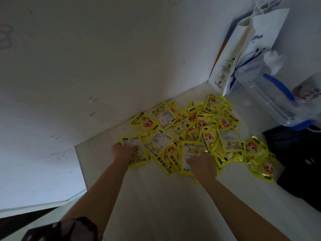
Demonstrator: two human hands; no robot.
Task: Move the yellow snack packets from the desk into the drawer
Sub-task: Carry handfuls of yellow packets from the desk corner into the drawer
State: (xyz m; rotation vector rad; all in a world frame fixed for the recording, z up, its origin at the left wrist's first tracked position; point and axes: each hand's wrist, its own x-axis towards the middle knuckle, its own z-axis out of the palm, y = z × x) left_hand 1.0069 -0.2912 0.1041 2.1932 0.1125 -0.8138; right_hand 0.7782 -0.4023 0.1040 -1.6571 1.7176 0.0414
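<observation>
Yellow snack packets are heaped in one loose, overlapping pile on the pale desk; roughly thirty can be made out, though an exact count cannot be given because many are half buried. Some are turned face up, showing a red-haired cartoon figure, and others lie with the white printed panel up. Two bare hands are laid on the near edge of the pile. The left hand is set on the leftmost packet, its fingers resting over the packet's white panel; whether they are curled round it cannot be told. The right hand is pressed flat on another packet with the fingers spread over it. Between the two hands several more packets are lying, and the bulk of the pile is spread beyond and to the right of the right hand. No drawer can be identified. Past the pile, to the right of the right hand, one white paper bag with a blue bow is stood against the wall, and one clear plastic container with blue clips is placed just beside it. One dark object is seen further right. White walls meet behind the desk
</observation>
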